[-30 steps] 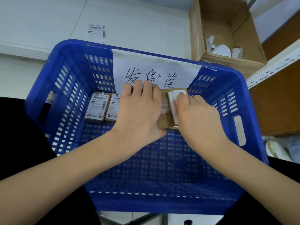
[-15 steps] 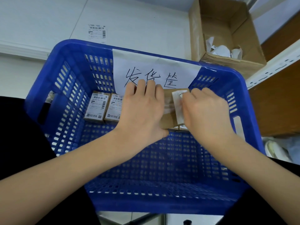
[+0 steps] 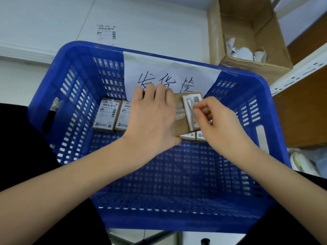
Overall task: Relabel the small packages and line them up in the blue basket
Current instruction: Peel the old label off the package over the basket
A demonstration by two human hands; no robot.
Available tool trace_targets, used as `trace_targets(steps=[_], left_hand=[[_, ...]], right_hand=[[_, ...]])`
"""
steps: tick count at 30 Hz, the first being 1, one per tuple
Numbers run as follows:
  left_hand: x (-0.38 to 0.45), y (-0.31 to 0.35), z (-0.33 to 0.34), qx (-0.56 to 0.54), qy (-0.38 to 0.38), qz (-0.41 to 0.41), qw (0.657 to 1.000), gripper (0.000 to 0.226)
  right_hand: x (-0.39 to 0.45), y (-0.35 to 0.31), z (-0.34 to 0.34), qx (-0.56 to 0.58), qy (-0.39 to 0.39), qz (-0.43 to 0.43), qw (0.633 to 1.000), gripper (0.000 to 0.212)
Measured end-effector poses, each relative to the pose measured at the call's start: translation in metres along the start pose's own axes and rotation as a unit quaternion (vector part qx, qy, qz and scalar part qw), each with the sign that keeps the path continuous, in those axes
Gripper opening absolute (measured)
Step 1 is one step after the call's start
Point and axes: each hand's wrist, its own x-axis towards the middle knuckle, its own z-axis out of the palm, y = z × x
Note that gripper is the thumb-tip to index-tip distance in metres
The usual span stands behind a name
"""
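Left hand [image 3: 152,119] gripped brown package [image 3: 180,124] above basket floor, fingers wrapped over far edge, thumb at near corner. Right hand [image 3: 219,124] pinched white label [image 3: 190,110] between thumb and forefinger, label half lifted off package top, curled, QR code visible at its far end. Package held tilted, roughly mid-basket toward far wall, over the row below. Blue basket [image 3: 177,218] sat in front of person, slotted walls, handle cut-outs on both sides. Labelled packages [image 3: 106,115] lined along far wall of basket: two seen clearly at left, side by side and touching, white labels up; two more [image 3: 194,136] partly hidden under the held package and right hand. Could not tell whether more lay behind left hand. Paper sign [image 3: 169,73] with handwritten characters hung over far rim, inside basket. Loose label [image 3: 106,34] stuck flat on white surface beyond basket. Cardboard box [image 3: 247,32] open at upper right, white paper scraps [image 3: 244,52] inside. Shelf upright [image 3: 300,68] with brown panel at right edge. Dark sleeves or clothing at lower left and right corners.
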Motion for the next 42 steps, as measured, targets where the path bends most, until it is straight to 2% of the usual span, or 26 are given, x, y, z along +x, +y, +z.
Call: trace_targets(steps=[4, 9, 12, 15, 20, 24, 28, 32, 35, 40, 42], left_hand=[[-0.002, 0.001, -0.003, -0.003, -0.016, 0.001, 1.0, 0.087], [-0.001, 0.0, -0.008, -0.027, -0.037, -0.002, 0.999, 0.088], [-0.001, -0.001, -0.008, -0.016, -0.024, -0.003, 1.0, 0.09], [-0.002, -0.001, -0.005, -0.016, -0.028, 0.001, 0.999, 0.09], [-0.002, 0.001, -0.007, -0.021, -0.032, 0.005, 0.999, 0.089], [-0.002, 0.001, -0.012, -0.018, -0.03, 0.005, 0.999, 0.089], [-0.003, 0.003, -0.012, -0.039, -0.054, 0.019, 0.998, 0.088], [-0.004, 0.003, -0.008, -0.059, -0.046, 0.024, 0.997, 0.091], [-0.001, 0.0, -0.004, -0.067, -0.01, 0.032, 0.997, 0.092], [0.0, 0.0, 0.004, -0.05, 0.005, 0.037, 0.998, 0.112], [0.0, 0.001, 0.004, -0.081, 0.002, 0.033, 0.996, 0.103]], right_hand=[[-0.003, -0.008, 0.005, 0.031, -0.016, 0.004, 0.999, 0.014], [-0.001, -0.016, 0.001, 0.181, 0.001, 0.083, 0.98, 0.033], [0.003, -0.013, 0.001, 0.206, -0.003, 0.118, 0.971, 0.034], [0.004, -0.011, 0.001, 0.173, -0.019, 0.104, 0.979, 0.034], [-0.002, -0.01, 0.006, 0.033, -0.001, 0.026, 0.999, 0.022], [-0.002, -0.012, 0.006, -0.074, 0.011, -0.011, 0.997, 0.017], [-0.001, -0.011, 0.007, -0.083, 0.014, -0.018, 0.996, 0.015], [-0.003, -0.013, 0.007, -0.074, 0.024, -0.029, 0.997, 0.015], [-0.005, -0.017, 0.007, -0.069, 0.018, -0.041, 0.997, 0.014], [-0.008, -0.025, 0.007, -0.061, -0.024, -0.048, 0.997, 0.012], [-0.008, -0.026, 0.008, -0.069, -0.018, -0.052, 0.996, 0.013]])
